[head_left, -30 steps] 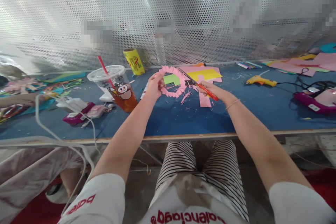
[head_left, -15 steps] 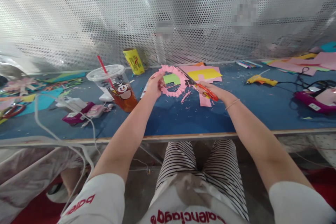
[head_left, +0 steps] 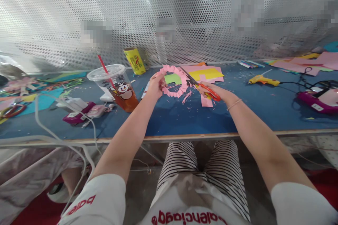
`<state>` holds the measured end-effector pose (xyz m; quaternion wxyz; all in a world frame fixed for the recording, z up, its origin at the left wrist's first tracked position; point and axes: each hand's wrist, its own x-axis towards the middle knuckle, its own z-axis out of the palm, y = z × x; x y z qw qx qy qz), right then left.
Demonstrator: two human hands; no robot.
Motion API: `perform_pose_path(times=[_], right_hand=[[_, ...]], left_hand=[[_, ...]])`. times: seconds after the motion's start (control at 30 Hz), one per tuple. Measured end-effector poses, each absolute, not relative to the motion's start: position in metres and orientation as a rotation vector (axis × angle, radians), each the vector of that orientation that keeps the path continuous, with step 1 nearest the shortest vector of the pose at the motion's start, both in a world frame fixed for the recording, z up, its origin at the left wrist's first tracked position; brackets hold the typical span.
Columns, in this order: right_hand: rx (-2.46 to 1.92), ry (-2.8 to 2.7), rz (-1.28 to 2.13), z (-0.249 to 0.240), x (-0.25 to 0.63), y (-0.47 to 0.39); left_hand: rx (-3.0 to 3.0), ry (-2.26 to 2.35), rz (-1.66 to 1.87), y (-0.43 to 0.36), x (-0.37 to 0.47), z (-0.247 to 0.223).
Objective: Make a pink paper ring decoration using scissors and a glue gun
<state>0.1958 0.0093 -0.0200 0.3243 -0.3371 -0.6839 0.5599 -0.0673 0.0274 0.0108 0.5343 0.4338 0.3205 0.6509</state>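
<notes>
A pink paper ring (head_left: 182, 89) with a notched, fringed edge is pinched at its left side by my left hand (head_left: 156, 86). My right hand (head_left: 212, 90) is closed round the red and yellow handles of a pair of scissors (head_left: 195, 83), whose blades point up and left along the ring's right edge. Whether the blades bite into the paper I cannot tell. Thin pink clippings (head_left: 187, 96) lie below the ring. A pink paper piece (head_left: 206, 102) rests under my right hand, and a yellow sheet (head_left: 207, 74) lies on pink paper behind the scissors.
Left of my forearm stands a plastic drink cup (head_left: 123, 89) with a red straw. A yellow tube (head_left: 135, 62) is behind it. Further right lie a yellow glue gun (head_left: 264, 80) with a cord and a purple power strip (head_left: 318, 102). A perforated metal panel (head_left: 195, 17) backs the table.
Very little differs. The scissor handles in my right hand have shifted slightly; my left hand and the paper ring stay in place.
</notes>
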Motion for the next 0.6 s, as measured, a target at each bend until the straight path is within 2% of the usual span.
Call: perform_pose_path(times=[0.6], right_hand=[[-0.850,-1.712,1.632,-0.0213,0.1936,0.0130]], left_hand=[[1.044,0.773,1.513,0.0222,-0.0632,0.0120]])
